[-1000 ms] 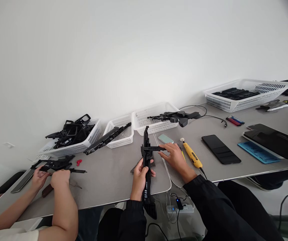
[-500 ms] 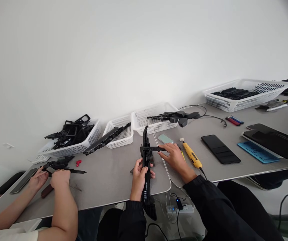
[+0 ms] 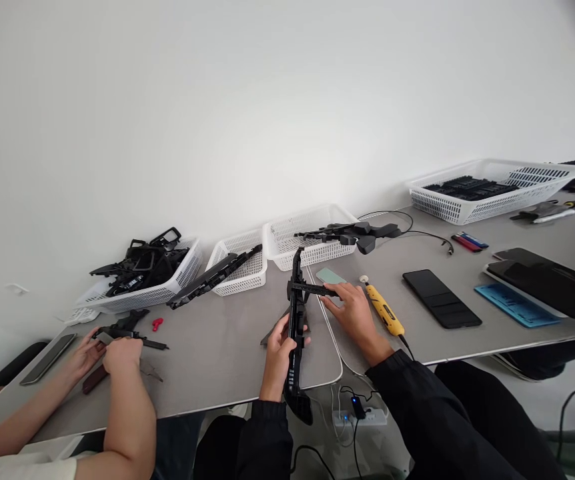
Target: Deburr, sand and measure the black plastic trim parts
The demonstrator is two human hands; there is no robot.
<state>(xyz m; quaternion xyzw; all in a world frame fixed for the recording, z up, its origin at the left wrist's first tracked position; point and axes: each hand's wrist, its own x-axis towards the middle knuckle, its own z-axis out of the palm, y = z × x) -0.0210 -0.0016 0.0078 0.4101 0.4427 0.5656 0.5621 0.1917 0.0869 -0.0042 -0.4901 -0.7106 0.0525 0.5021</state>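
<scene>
My left hand point(image 3: 280, 357) is wrapped round a long black plastic trim part point(image 3: 295, 347), held nearly upright over the table's front edge. The part's wider, glossy end hangs below the hand, and its narrow end points toward the baskets. In my right hand point(image 3: 355, 320), thumb and fingers pinch the end of a black caliper point(image 3: 315, 289). Its bar lies crosswise, with the jaw end against the upper stretch of the trim part. Black on black, the exact contact between jaws and part is hard to make out.
White baskets point(image 3: 240, 287) with black parts line the wall. A yellow rotary tool point(image 3: 385, 310) and a black phone point(image 3: 441, 298) lie right of my hands. At left, a co-worker's hands point(image 3: 122, 357) hold another black part. A power strip point(image 3: 367, 417) sits below the table.
The trim part has shifted slightly right and up, its lower end swinging right. The caliper has tilted, its held end now lower, and my right hand has moved a little right.
</scene>
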